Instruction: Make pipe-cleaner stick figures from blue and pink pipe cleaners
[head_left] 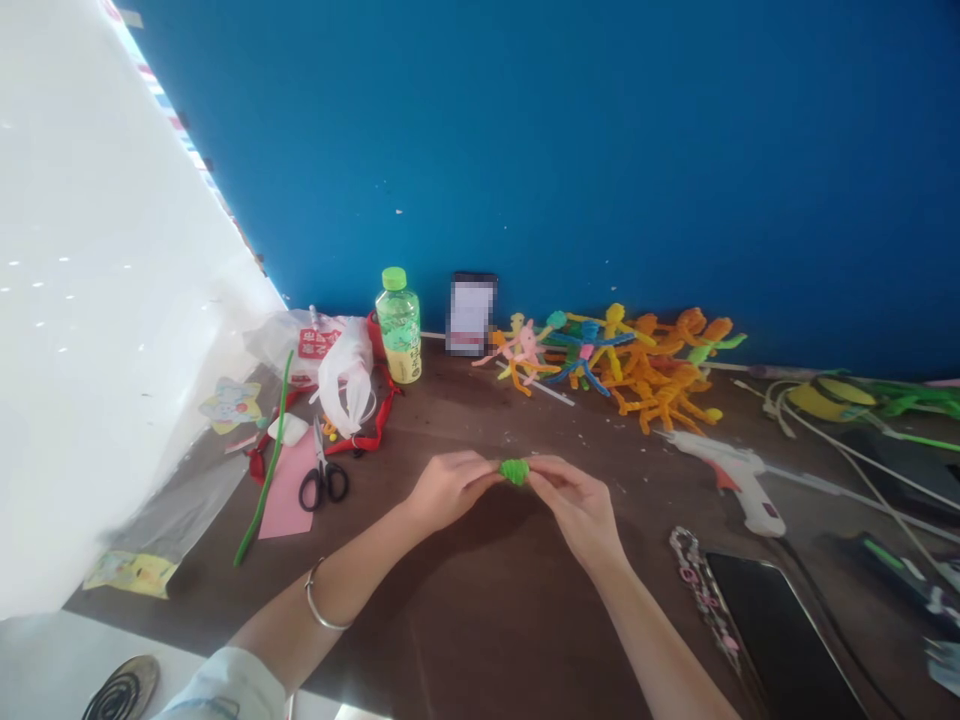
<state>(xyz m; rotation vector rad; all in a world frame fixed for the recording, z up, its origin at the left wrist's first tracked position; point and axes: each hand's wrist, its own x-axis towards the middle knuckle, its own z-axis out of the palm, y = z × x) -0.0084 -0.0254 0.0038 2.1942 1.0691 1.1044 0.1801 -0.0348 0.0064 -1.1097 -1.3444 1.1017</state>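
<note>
Between my two hands sits a small coiled bundle of bright green pipe cleaner (514,471), held above the dark brown table (480,610). My left hand (454,488) pinches its left side with thumb and fingers. On the right side, my right hand (574,497) grips it the same way. The fingertips hide both ends of the coil. A straight dark green pipe cleaner (264,470) lies to the left across a pink sheet (289,490), beside black-handled scissors (322,482).
Along the blue wall stand a green-capped bottle (400,330), a propped phone (471,315) and several pipe-cleaner figures (664,375). A white plastic bag (346,375) lies left. To the right are a glue gun (739,475), cables and a dark phone (780,630) with a beaded strap (705,600).
</note>
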